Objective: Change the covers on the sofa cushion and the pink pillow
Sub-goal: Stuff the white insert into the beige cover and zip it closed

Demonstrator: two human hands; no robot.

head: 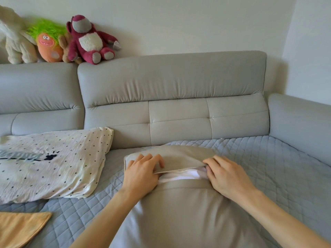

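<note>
Taking the beige sofa cushion (179, 212) in the middle of the quilted seat cover (268, 167) as the landmark: far to its left, up on the sofa back, sit three plush toys (59, 42), well clear of the work. Just left of the cushion lies a white pillow with black dots (50, 161), flat on the seat, and below that, at the lower left corner, an orange fabric piece (19, 228) pokes into view; whether it is a spare cover cannot be told. No pink pillow is visible. On the cushion itself the left hand (141, 174) lies flat, fingers spread, pressing the cover's upper flap beside the opening. Between the hands the opening gapes and the white inner pad (180, 175) shows through. The right hand (225, 176) pinches the edge of the opening at its right end, fingers curled into it. The step in hand looks like working the cover's mouth, either opening it to strip the pad or closing it; which one is unclear. The next move likely needs one hand to anchor the fabric while the other travels along the seam. The dotted pillow lies close enough to crowd the left elbow.
</note>
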